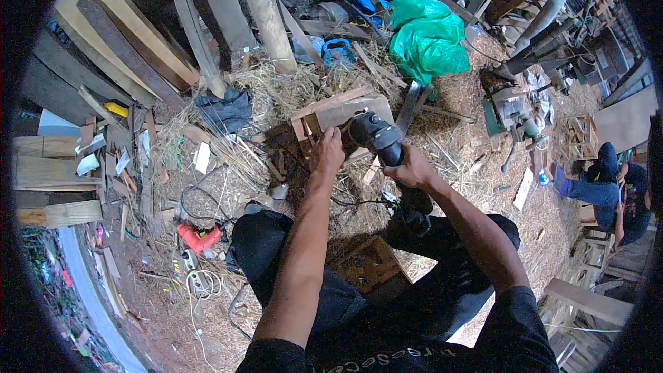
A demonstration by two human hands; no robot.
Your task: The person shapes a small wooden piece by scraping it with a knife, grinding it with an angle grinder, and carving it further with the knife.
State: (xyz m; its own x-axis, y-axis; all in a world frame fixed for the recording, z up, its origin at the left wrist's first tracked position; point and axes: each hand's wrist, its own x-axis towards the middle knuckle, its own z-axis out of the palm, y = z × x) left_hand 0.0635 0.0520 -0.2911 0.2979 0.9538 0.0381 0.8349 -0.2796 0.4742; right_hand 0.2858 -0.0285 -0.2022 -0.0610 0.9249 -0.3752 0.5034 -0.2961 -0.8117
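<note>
My right hand [413,167] is wrapped round the dark body of an angle grinder [383,142]. The grinder's head points up and left, over a small wooden box [359,108] that lies on the straw-covered ground in front of me. On the near left edge of that box, my left hand [327,152] is closed, its fingers partly hidden. The grinder's disc is hard to make out against the wood. Between my legs sits another wooden piece [369,262] with cut-outs in it.
A red power drill [198,237] and a white extension cord [202,280] lie on the left. Long planks [131,34] lean at the back left. A green plastic bag [428,38] rests beyond the box. Another person [615,190] sits at the far right.
</note>
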